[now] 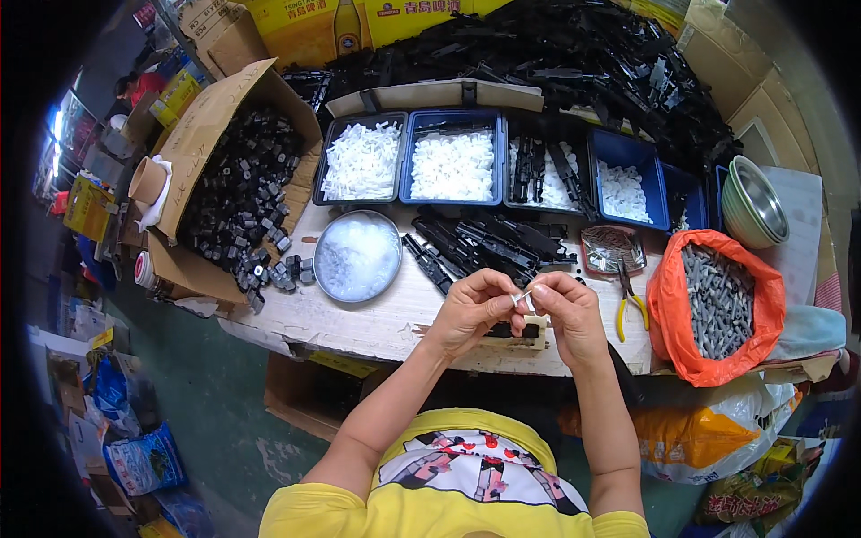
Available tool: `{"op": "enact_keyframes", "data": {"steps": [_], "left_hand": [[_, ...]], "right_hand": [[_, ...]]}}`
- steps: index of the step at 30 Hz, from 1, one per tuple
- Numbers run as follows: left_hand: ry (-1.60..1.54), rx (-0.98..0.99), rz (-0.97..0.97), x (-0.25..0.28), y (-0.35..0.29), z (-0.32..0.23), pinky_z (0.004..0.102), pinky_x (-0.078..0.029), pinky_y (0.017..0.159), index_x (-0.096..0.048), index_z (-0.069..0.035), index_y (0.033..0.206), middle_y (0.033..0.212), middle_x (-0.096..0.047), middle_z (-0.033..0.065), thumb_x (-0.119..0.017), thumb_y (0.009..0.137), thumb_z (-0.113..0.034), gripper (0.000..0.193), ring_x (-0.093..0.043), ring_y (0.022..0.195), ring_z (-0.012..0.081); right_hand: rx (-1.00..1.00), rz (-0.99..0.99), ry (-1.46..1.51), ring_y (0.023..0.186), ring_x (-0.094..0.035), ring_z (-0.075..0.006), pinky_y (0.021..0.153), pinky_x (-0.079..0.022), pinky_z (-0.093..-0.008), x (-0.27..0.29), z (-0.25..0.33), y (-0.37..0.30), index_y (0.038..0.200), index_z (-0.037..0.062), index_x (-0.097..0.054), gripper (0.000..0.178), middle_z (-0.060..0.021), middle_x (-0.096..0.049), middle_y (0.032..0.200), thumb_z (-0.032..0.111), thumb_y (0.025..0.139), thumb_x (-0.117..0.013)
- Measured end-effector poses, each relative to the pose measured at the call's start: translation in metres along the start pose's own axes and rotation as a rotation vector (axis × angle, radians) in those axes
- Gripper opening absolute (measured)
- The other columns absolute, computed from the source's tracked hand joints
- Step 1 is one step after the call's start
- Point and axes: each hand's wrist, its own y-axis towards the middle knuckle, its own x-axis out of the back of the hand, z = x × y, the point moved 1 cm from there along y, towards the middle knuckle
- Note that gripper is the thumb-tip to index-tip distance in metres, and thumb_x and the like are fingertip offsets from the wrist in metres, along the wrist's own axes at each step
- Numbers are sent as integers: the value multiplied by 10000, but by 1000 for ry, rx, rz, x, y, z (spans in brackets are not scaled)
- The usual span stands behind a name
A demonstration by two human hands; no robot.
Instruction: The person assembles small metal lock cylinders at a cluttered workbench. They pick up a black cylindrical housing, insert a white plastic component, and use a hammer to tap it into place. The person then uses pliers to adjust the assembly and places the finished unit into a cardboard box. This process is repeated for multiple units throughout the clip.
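My left hand (pixel 473 309) and my right hand (pixel 567 309) meet above the front edge of the workbench (pixel 359 323). Together their fingertips pinch a small white and metal part (pixel 523 294). Just below the hands a black part sits in a pale wooden jig (pixel 529 333) on the bench. A loose row of long black plastic parts (pixel 484 244) lies right behind the hands.
Blue trays of white pieces (pixel 453 166) line the back, before a heap of black parts (pixel 574 54). A metal bowl of clear bits (pixel 357 255), a cardboard box of black blocks (pixel 238 193), yellow-handled pliers (pixel 628 300), an orange bag of grey pins (pixel 717 305) and stacked steel bowls (pixel 755 202) surround me.
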Motion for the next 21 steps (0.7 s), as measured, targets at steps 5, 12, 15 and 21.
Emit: {"op": "enact_keyframes", "data": {"steps": [5,12,15,21], "left_hand": [[39,-35,-4,0,-2,2,298,-531,655,-569,-18,945,853,-619,106,-554,847,-10,99,-620,747,173],[143,-92,-59,0,-4,3,271,-516,667,-590,-1,911,857,-602,95,-569,824,25,93,-612,745,161],[245,-154,-81,0,-5,2,263,-509,668,-607,6,895,845,-592,81,-578,814,34,90,-606,735,152],[451,-211,-123,1,-13,-1,260,-512,667,-620,9,890,854,-592,76,-575,812,48,98,-605,750,145]], "right_hand": [[-22,1,53,645,-492,-40,587,-395,-181,-6,2,-2,873,28,-614,107,5,-590,760,116,815,-632],[30,64,-68,689,-515,-67,665,-413,-219,-3,-4,-1,872,26,-614,105,-10,-602,791,124,836,-607],[61,63,-118,705,-518,-77,678,-412,-232,-7,-6,-3,845,19,-611,112,-10,-598,792,130,847,-592],[456,-14,-678,700,-533,-169,645,-385,-291,-6,-16,-2,819,19,-607,73,-57,-578,739,89,811,-591]]}}
